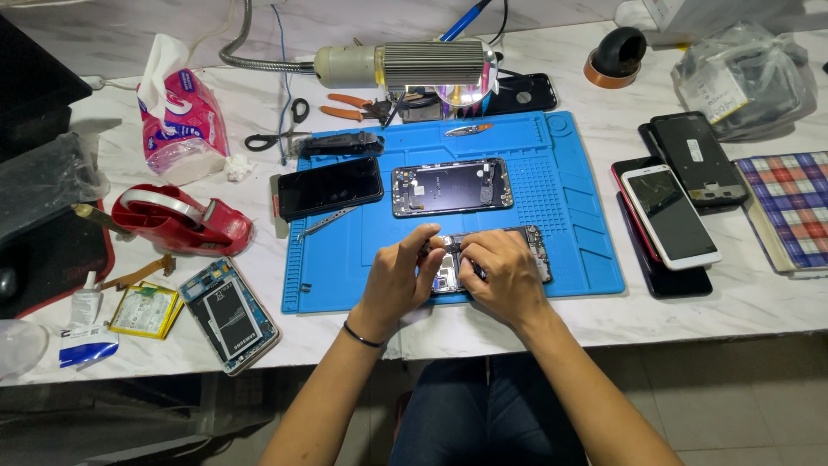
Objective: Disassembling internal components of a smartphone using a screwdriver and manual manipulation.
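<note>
An opened phone [533, 246] with its insides exposed lies near the front edge of the blue work mat [569, 216]. My left hand [398, 276] grips its left end, fingers curled over the top edge. My right hand [504, 272] rests on its middle, fingertips pinched down on the circuitry; whether it holds a small tool I cannot tell. Behind the hands on the mat lies a phone frame [452, 186], and a dark phone [329, 187] lies across the mat's left edge.
Red tape dispenser [181, 220], tissue pack [183, 116], scissors [276, 134], orange pliers [354, 108] and a gooseneck lamp [405, 65] lie behind and left. An open phone with battery [229, 312] and a loose battery [145, 311] sit front left. Several phones [671, 211] and a plaid notebook [789, 207] lie right.
</note>
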